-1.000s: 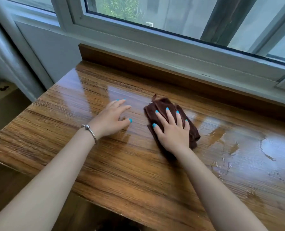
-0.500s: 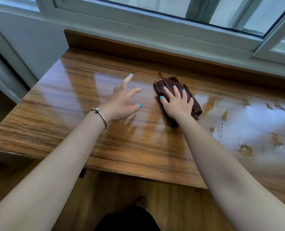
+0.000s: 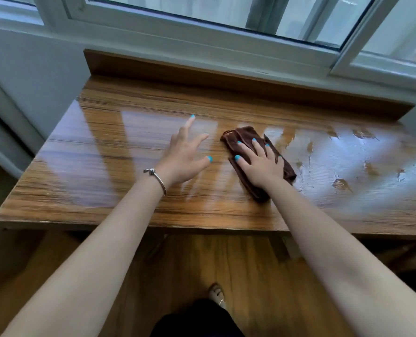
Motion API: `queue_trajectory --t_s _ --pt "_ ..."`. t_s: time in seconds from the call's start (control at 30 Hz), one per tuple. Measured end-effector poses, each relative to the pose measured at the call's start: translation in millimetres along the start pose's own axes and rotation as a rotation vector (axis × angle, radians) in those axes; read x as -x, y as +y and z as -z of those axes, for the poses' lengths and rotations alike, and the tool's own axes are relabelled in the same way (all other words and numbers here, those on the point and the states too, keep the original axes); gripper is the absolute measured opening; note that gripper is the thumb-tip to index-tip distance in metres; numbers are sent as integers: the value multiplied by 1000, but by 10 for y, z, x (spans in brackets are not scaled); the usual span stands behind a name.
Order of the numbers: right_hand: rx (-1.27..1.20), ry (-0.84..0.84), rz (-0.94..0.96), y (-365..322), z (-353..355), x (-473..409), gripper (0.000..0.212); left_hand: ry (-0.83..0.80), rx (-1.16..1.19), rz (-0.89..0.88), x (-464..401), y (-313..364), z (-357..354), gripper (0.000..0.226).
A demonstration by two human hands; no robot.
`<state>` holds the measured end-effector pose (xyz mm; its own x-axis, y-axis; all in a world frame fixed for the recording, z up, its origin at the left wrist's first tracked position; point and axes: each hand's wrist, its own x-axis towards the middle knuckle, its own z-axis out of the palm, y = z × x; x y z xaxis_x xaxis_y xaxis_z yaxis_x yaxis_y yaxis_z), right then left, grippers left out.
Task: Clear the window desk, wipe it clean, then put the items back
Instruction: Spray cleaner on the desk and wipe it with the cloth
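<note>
A folded brown cloth [image 3: 236, 138] lies on the glossy wooden desk [image 3: 100, 154] near its middle. My right hand [image 3: 260, 164] presses flat on the cloth with straight, spread fingers. My left hand [image 3: 185, 156] is just left of the cloth, fingers spread and straight, over the bare desk top; whether it touches the wood is unclear. A wet film with dry patches [image 3: 348, 166] covers the right half of the desk. Nothing else stands on the desk.
A raised wooden back ledge [image 3: 202, 74] runs along the desk's far edge under the white window frame [image 3: 202, 42]. A grey wall [image 3: 19, 76] borders the desk's left side. Below the front edge are the wooden floor [image 3: 202, 259] and my foot [image 3: 216, 291].
The view has pulled back and tilted down, showing the desk's front edge and floor. My right hand stays flat on the cloth. My left hand's fingers have lifted and spread wider.
</note>
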<state>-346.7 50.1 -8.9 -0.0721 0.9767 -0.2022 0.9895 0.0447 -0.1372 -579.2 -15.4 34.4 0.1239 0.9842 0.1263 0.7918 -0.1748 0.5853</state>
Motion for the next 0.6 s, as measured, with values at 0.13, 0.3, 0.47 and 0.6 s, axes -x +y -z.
queue_trajectory --t_s 0.13,0.3,0.47,0.6 --pt "18 34 83 -297 -221 392 56 2 10 -29 65 27 54 57" --pt "2 93 344 -245 -506 1162 46 -3 61 -42 -22 74 23 57" --pt "-10 -27 49 -48 -80 392 47 -34 23 -82 -8 87 -101 59" --pt "-10 -40 -8 -102 -33 255 52 -40 16 -88 -31 84 -188 60"
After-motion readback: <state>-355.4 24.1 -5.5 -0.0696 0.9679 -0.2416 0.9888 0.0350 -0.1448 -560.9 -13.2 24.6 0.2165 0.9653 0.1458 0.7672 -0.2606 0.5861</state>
